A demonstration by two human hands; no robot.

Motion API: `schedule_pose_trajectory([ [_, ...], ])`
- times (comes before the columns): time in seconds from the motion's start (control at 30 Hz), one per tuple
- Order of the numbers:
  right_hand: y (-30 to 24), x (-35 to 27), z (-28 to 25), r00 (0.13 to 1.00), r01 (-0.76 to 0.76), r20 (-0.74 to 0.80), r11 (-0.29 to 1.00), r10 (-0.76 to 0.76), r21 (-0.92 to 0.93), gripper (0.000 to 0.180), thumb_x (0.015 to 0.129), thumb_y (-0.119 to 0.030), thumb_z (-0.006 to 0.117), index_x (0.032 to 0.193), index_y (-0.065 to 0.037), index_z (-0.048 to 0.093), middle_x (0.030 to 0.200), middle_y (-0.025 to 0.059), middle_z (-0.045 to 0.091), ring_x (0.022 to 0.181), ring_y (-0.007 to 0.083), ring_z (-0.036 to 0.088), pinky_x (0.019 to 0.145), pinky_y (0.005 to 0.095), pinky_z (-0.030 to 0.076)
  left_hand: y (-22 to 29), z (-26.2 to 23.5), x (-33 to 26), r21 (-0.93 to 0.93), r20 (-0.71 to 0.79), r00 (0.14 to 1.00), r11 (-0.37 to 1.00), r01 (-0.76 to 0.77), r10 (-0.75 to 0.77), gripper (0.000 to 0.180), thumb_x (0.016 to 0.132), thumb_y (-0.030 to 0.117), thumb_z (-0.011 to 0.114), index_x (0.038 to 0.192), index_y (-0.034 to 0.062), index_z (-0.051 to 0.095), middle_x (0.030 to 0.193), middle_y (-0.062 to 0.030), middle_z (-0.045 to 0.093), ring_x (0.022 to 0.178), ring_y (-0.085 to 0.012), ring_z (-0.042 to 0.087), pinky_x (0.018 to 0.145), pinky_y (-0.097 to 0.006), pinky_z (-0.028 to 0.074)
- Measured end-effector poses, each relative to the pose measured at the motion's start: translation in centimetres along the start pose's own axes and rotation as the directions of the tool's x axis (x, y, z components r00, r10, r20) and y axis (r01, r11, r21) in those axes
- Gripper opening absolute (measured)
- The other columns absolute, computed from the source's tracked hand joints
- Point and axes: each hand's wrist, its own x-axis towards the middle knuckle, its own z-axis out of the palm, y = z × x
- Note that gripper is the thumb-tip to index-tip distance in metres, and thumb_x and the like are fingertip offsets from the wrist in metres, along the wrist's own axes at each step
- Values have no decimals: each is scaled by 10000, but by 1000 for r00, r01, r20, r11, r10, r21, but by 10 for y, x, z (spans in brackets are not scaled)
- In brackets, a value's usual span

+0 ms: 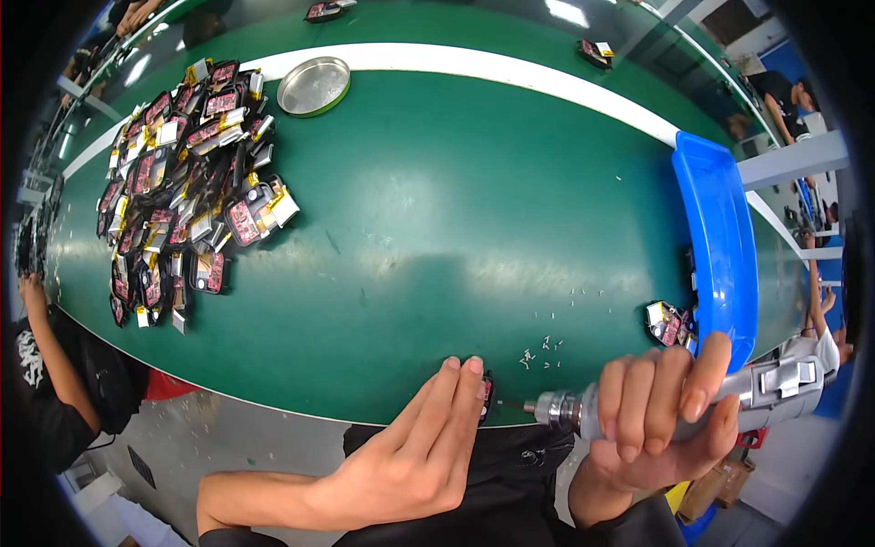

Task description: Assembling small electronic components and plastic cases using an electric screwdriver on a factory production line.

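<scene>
Green, smooth-topped counter (410, 264) was used as the work surface. At its near edge, a small black-cased unit with a red circuit board (488, 399) was mostly covered by the left hand (410, 460). Left fingers were held straight and close together, laid against the unit; thumb was hidden, so whether the unit was pinched could not be told. A silver-grey power screwdriver (775, 398) was gripped in the right hand (661, 410), fingers wrapped around its body. Tool was held roughly level, its thin bit aimed left, tip just beside the unit; contact could not be made out.

Small silvery screws (527, 357) were scattered on the counter beyond the bit. To the right, a long blue plastic tray (727, 246) was placed, with a few more black-cased units (668, 324) set beside its left wall. At far left, a large heap of similar black-cased units with silver pouches and yellow tape (150, 170) was piled up. A round, shallow metal dish (312, 88) was set near the heap, by a white strip (447, 56).
</scene>
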Motion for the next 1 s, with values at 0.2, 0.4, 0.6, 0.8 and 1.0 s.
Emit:
schedule_pose_trajectory([
  [0.2, 11, 2, -6, 998, -55, -5, 998, 55, 15, 254, 979, -308, 457, 852, -92, 414, 543, -4, 431, 396, 100, 401, 446, 262, 338, -1, 4, -1, 6, -29, 1000, 1000, 8, -8, 265, 709, 8, 588, 923, -119, 680, 1048, -253, 658, 968, -333, 652, 817, -323, 562],
  [0.4, 15, 7, -6, 997, -70, 15, 997, 70, -37, 254, 982, -302, 453, 823, -112, 400, 504, -29, 400, 387, 83, 412, 448, 242, 347, -2, 2, 0, -53, -15, 999, 998, 38, -39, 233, 723, 0, 598, 911, -107, 684, 1037, -241, 663, 957, -319, 656, 802, -314, 565],
  [0.6, 19, 21, 7, 981, -102, 155, 989, 118, -108, 278, 921, -240, 562, 761, -79, 403, 480, 1, 424, 348, 114, 394, 370, 259, 328, -6, 12, -3, -97, -127, 990, 994, 45, -57, 180, 765, 12, 592, 871, -110, 671, 1035, -243, 660, 933, -318, 654, 794, -318, 561],
  [0.8, 17, 23, 12, 967, -109, 214, 985, 137, -134, 230, 844, -118, 631, 728, -53, 443, 489, 19, 452, 346, 131, 378, 342, 270, 299, -8, 2, -1, -95, -94, 996, 995, 1, -10, 220, 765, 24, 578, 915, -117, 657, 1070, -256, 645, 963, -328, 640, 865, -343, 533],
  [1.0, 9, 25, 3, 905, -225, 363, 974, 223, -37, 182, 780, -60, 674, 707, -4, 517, 538, 77, 531, 456, 158, 489, 444, 292, 408, -9, -9, -3, -68, -47, 998, 996, -55, 52, 313, 724, 53, 591, 973, -133, 627, 1086, -237, 621, 1021, -327, 605, 917, -374, 495],
])
